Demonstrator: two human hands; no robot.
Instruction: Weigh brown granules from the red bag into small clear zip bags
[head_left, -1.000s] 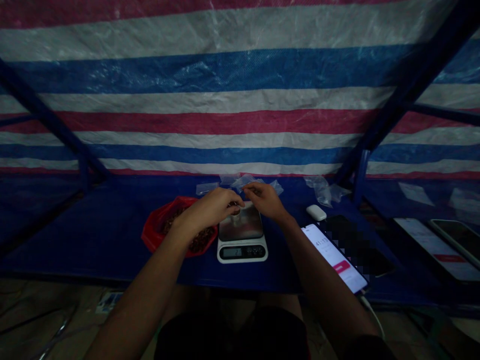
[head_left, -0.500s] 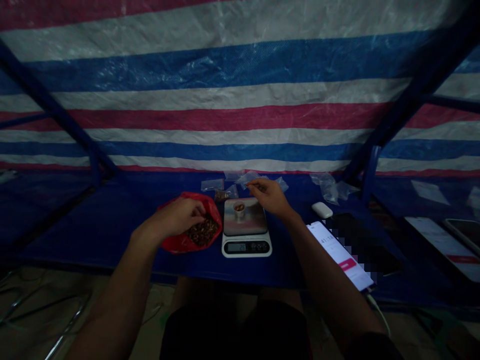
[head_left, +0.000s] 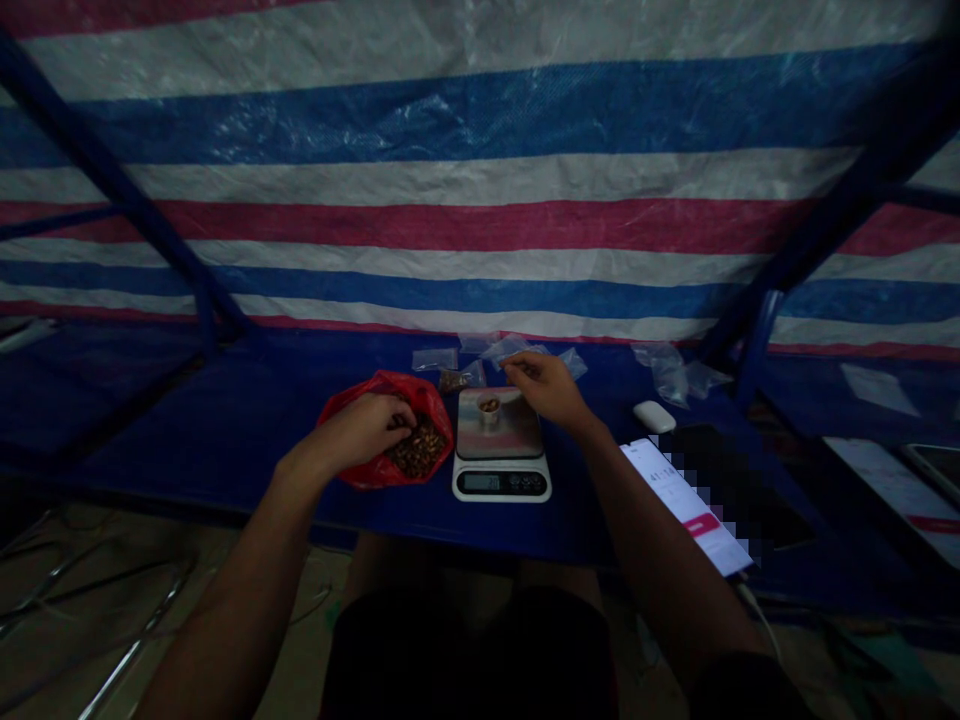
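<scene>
My left hand [head_left: 375, 428] rests at the mouth of a red plastic bag [head_left: 352, 470], its fingers curled over the small brown bean-like pieces [head_left: 420, 450] inside; what they grip, if anything, is hidden. To the right of the bag stands a white digital kitchen scale [head_left: 501, 440] with a lit display. A small clear cup [head_left: 488, 412] holding some of the brown pieces sits upright on its metal plate. Above the plate's right back corner, my right hand [head_left: 551, 388] has thumb and fingertips pinched together, apart from the cup; anything between them is too small to name.
Behind the scale lie clear plastic bags [head_left: 502, 348], one small bag [head_left: 454, 382] with brown bits in it. A white earbud case [head_left: 655, 416], a lit phone [head_left: 682, 500] with a cable and more phones lie right. Blue posts [head_left: 757, 340] and a striped tarp [head_left: 480, 230] stand behind.
The view has shifted slightly, so the table things appear higher and further right. Both hands keep nearly the same places and closed poses beside the bag and scale.
</scene>
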